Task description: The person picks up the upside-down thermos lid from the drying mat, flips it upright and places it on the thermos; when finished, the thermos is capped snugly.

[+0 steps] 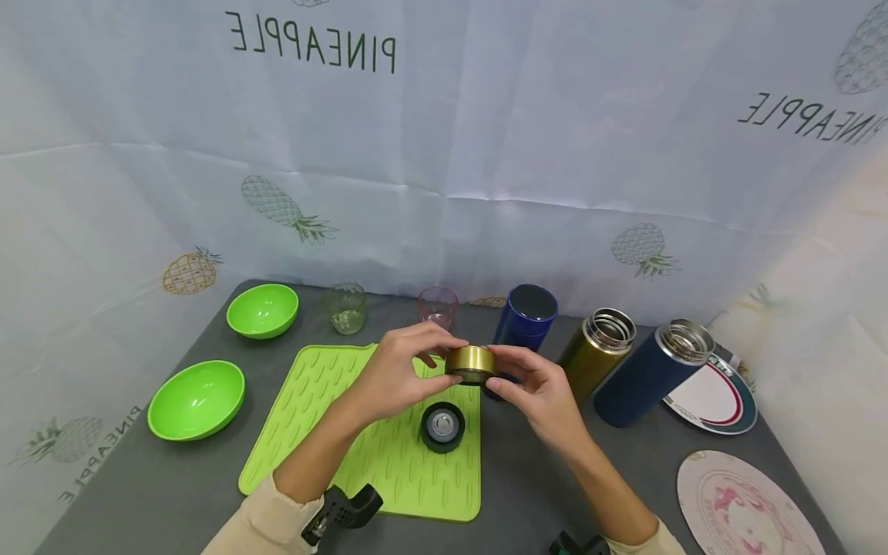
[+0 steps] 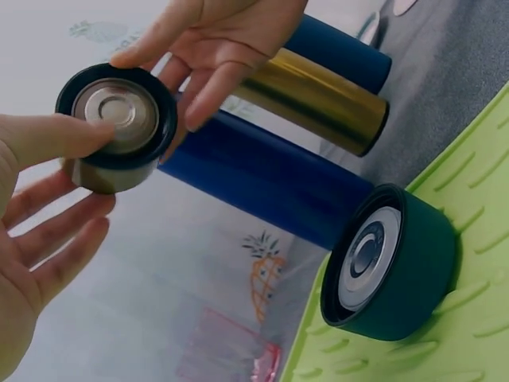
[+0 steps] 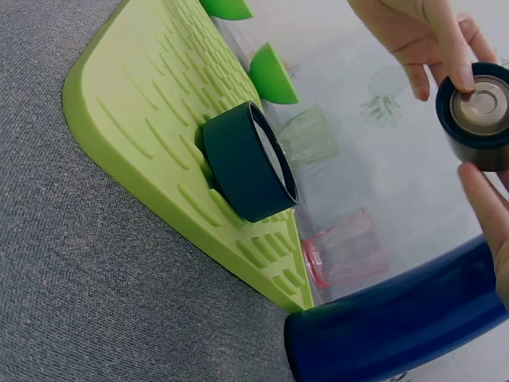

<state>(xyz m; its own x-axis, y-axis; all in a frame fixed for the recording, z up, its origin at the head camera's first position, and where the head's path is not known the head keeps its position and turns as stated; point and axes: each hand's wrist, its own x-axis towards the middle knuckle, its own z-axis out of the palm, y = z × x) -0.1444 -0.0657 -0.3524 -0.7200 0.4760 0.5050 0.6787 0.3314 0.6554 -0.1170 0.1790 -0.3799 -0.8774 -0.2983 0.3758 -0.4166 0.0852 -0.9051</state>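
Observation:
Raised over the drying mat is a gold flask lid (image 1: pixel 470 361), pinched between thumb and fingers of both hands. My left hand (image 1: pixel 397 376) grips its left side and my right hand (image 1: pixel 544 391) its right side. The left wrist view shows the lid's metal underside (image 2: pixel 119 111) with a dark ring around it; the left thumb presses on that underside. Below the hands, a dark lid (image 1: pixel 442 428) sits on the green mat (image 1: pixel 312 455) with its inner side up. Just behind the right hand stands a blue flask (image 1: pixel 525 317).
A gold flask (image 1: pixel 590 356) and a dark blue flask (image 1: pixel 645 378) stand uncapped at right. Beyond them lie a rimmed plate (image 1: pixel 714 397) and a pink-patterned plate (image 1: pixel 745 501). Two green bowls (image 1: pixel 196 401) are at left; a clear glass (image 1: pixel 345 308) and a pink glass (image 1: pixel 438 306) stand behind.

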